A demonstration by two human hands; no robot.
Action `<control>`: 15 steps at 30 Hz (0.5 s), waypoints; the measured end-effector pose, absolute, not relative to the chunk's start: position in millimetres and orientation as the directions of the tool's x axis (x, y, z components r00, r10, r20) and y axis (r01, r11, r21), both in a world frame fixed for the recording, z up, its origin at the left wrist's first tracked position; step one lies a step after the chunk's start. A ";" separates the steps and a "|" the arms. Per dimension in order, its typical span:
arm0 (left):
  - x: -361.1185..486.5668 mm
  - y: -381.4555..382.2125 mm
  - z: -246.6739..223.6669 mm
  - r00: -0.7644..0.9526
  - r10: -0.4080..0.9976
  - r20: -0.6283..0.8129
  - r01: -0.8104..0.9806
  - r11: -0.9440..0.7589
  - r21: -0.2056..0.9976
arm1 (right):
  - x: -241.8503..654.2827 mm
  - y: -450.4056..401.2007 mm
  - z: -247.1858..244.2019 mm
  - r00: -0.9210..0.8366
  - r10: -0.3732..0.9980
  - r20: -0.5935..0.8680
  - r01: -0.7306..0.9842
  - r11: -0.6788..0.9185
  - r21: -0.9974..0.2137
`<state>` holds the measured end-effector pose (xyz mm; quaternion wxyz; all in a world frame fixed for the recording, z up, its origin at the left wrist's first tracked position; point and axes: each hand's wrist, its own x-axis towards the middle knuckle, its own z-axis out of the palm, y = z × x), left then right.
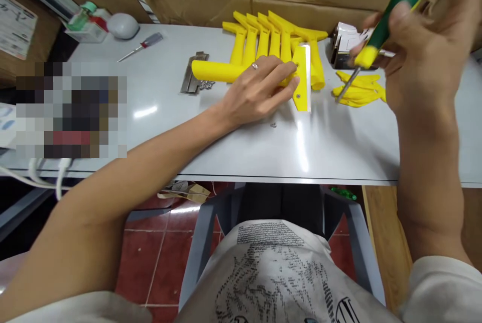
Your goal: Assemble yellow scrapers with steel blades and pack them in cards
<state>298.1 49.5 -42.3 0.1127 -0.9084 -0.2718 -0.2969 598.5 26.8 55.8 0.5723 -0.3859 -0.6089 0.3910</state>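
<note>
Now the left hand [259,89] clasped a yellow scraper [299,84] beneath its fingers, small screws [273,125] lay just nearside, and the right hand [422,51], off rightward, gripped a green-and-yellow screwdriver [383,26].

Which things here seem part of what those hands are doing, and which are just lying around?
Seemingly part of it:
- yellow tool under the left hand
- green-and-yellow screwdriver in the right hand
- similar yellow tools behind
- flat yellow pieces
- small metal bits

Probably just lying about:
- clear-handled screwdriver
- rounded white object
- white cables
</note>
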 end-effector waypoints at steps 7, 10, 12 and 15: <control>293.6 46.7 -38.1 0.621 0.350 0.701 0.469 -0.883 0.025 | 583.5 19.0 54.3 -0.279 0.950 0.140 0.072 0.166 -0.984; 294.8 44.5 -36.5 0.611 0.392 0.688 0.472 -0.878 0.081 | 578.1 13.4 52.0 -0.319 0.923 0.216 0.085 0.255 -0.963; 295.4 43.2 -36.1 0.627 0.394 0.672 0.464 -0.882 0.085 | 578.3 12.8 51.0 -0.324 0.918 0.228 0.128 0.282 -0.951; 295.1 43.2 -37.0 0.675 0.303 0.673 0.410 -0.912 -0.001 | 580.5 14.6 49.6 -0.343 0.916 0.209 0.175 0.281 -0.944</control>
